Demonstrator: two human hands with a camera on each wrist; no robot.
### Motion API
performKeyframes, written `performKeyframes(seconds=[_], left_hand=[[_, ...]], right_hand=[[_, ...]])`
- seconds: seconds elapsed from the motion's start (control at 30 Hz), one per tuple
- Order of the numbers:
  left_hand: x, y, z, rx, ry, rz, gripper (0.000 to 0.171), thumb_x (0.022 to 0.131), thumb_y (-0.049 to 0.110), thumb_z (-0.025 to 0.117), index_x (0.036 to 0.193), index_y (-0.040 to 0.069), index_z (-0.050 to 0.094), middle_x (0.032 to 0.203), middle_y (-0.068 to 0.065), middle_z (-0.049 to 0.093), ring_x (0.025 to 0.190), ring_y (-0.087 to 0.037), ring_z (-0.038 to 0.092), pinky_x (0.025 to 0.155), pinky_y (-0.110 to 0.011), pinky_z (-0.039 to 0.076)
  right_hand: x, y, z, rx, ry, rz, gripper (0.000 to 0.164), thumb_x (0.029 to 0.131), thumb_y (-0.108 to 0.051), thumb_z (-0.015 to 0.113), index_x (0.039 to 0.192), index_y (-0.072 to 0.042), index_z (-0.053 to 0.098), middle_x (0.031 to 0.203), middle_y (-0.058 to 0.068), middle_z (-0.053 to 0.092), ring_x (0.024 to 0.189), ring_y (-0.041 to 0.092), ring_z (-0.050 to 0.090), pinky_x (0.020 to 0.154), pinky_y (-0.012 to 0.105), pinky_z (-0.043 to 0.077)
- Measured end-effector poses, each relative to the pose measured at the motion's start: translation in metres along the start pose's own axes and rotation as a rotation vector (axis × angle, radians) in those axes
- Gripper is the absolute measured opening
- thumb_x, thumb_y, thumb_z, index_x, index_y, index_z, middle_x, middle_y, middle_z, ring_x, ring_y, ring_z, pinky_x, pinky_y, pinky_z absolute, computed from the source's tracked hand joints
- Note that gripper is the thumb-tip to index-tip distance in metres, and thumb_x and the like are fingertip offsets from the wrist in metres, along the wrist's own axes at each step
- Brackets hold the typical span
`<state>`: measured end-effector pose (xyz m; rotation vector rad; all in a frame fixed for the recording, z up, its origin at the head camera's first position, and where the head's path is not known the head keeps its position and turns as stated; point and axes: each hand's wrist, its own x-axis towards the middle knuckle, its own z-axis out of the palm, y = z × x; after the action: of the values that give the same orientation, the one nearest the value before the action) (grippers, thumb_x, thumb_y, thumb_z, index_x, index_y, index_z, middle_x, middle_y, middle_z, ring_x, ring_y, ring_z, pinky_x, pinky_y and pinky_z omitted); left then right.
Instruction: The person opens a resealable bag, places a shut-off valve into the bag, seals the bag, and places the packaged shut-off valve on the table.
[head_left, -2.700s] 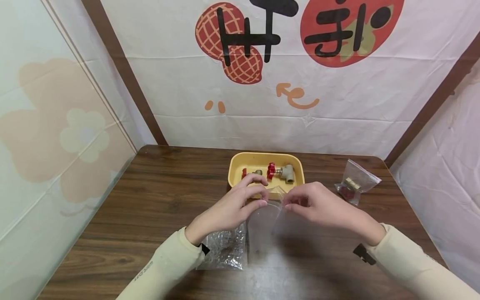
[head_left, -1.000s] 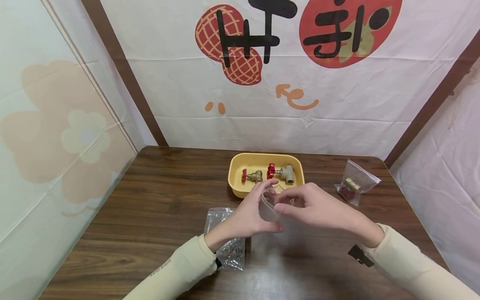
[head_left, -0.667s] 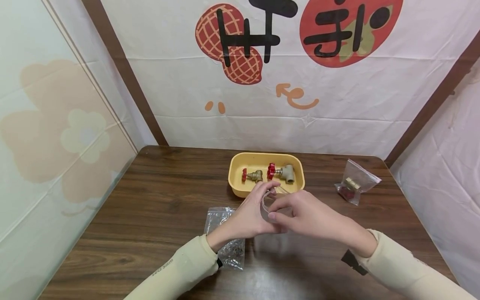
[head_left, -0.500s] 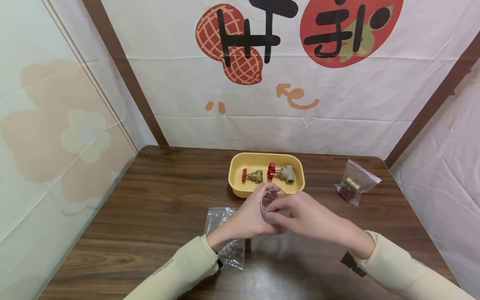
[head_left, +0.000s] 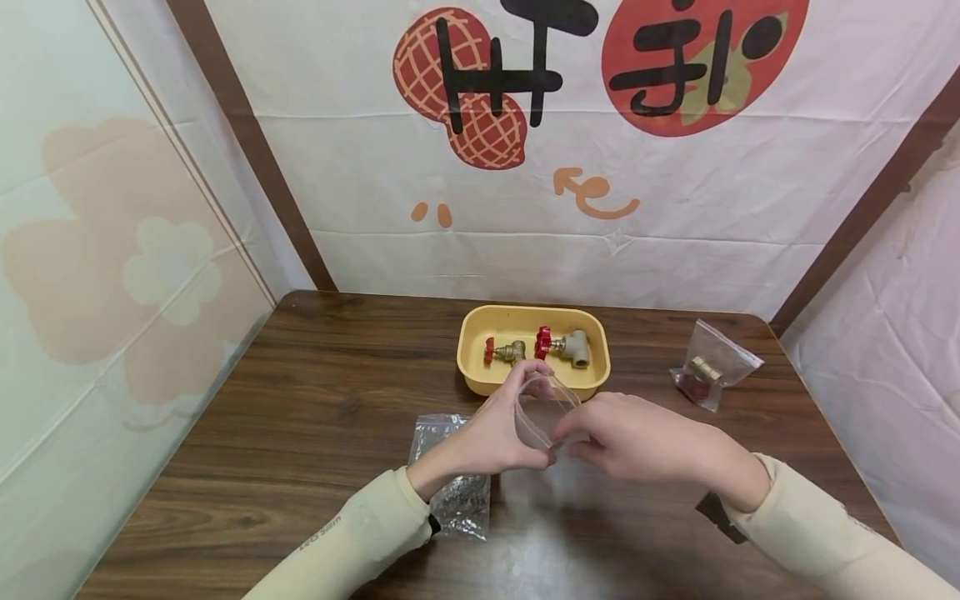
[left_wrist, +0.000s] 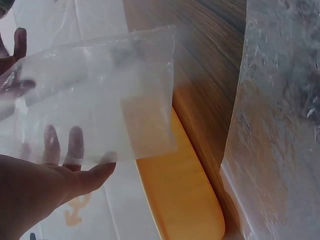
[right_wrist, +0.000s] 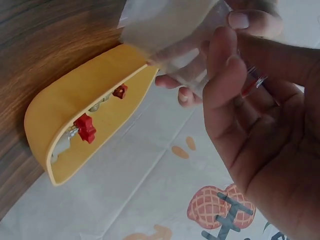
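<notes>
Over the middle of the table, both hands are on a clear plastic zip bag point(head_left: 542, 410) whose mouth gapes in a rounded loop facing up. My left hand point(head_left: 495, 432) holds it from the left, thumb at the near side and fingers round the far side. From the right, my right hand point(head_left: 648, 437) has its curled fingers at the near right of the rim. The left wrist view shows the bag point(left_wrist: 100, 95) see-through and without contents. In the right wrist view a thin red streak point(right_wrist: 254, 86) shows by the right fingers.
Beyond the hands stands a yellow tray point(head_left: 480, 380) holding a brass valve with a red handle point(head_left: 510, 352) and a grey valve with a red handwheel point(head_left: 574, 347). A filled zip bag point(head_left: 703, 371) lies at right. Crinkled clear packaging point(head_left: 463, 504) lies under the left forearm.
Earlier both hands pinched the bag's top edge. Since then the left hand has moved round the bag, the mouth has widened, and the right hand has shifted slightly down and to the right.
</notes>
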<state>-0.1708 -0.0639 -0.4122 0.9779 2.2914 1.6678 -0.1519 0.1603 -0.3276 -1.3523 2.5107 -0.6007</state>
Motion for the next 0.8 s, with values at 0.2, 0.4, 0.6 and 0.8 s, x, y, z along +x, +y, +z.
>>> performKeyframes(seconds=[0.2,0.4,0.6,0.8], left_hand=[[-0.001,-0.001,-0.004,-0.019,-0.026,-0.036,0.106,0.069,0.014,0.095,0.155,0.023,0.035,0.132,-0.002,0.056,0.125,-0.018,0.054,0.105,-0.039,0.048],[-0.002,-0.001,-0.005,0.01,-0.042,-0.062,0.101,0.072,0.024,0.095,0.157,0.015,0.04,0.137,0.0,0.056,0.128,-0.017,0.053,0.113,-0.042,0.04],[-0.002,-0.004,-0.005,0.003,-0.023,-0.042,0.088,0.071,0.02,0.094,0.146,0.014,0.048,0.135,-0.001,0.058,0.127,-0.025,0.055,0.109,-0.047,0.046],[-0.002,-0.006,-0.007,0.029,-0.002,-0.04,0.087,0.072,0.024,0.093,0.146,0.015,0.048,0.133,-0.002,0.058,0.127,-0.023,0.055,0.108,-0.047,0.046]], right_hand=[[0.002,0.003,0.002,-0.04,0.048,-0.034,0.019,0.099,-0.005,0.071,0.096,-0.023,0.076,0.079,-0.02,0.06,0.069,-0.003,0.051,0.069,0.024,0.052],[0.003,0.003,-0.001,-0.026,0.036,-0.031,0.026,0.096,0.001,0.07,0.094,-0.025,0.074,0.078,-0.02,0.056,0.069,-0.002,0.049,0.067,0.023,0.049],[0.0,0.013,-0.019,0.158,0.082,-0.017,0.05,0.082,0.013,0.06,0.114,-0.022,0.077,0.106,-0.013,0.071,0.069,0.004,0.054,0.06,0.025,0.05],[0.016,0.055,-0.034,0.125,0.302,0.268,0.021,0.098,-0.009,0.068,0.117,-0.011,0.077,0.096,0.001,0.075,0.068,0.014,0.06,0.061,0.033,0.051]])
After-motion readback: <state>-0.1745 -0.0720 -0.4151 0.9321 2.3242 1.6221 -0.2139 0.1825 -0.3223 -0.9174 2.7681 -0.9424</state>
